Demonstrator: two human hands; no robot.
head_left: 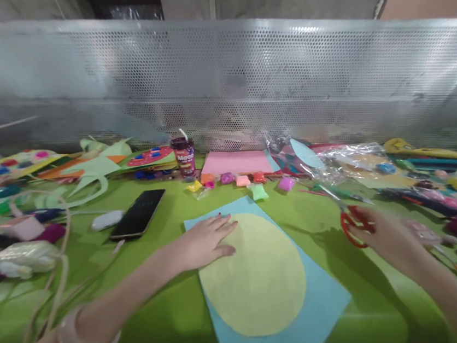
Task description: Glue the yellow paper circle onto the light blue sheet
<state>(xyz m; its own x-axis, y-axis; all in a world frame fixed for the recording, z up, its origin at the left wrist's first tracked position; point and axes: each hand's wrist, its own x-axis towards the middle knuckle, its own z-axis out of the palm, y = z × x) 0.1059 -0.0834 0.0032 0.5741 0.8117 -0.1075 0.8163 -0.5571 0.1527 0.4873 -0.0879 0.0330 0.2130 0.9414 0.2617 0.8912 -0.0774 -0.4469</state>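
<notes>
Perforated metal panel point(218, 84) backs the green table point(167, 321). Left: phone point(140, 213). Centre: left hand point(207, 241), spread flat, grasping nothing, rests on yellow circle point(261, 278) atop blue sheet point(325, 298). Right: right hand point(384, 236) grips red-handled scissors point(343, 210).

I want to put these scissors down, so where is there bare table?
Bare green table lies between the blue paper and your right hand, and between the phone and that paper. Crowded: the back, around the cup and packets, and both far sides.
</notes>
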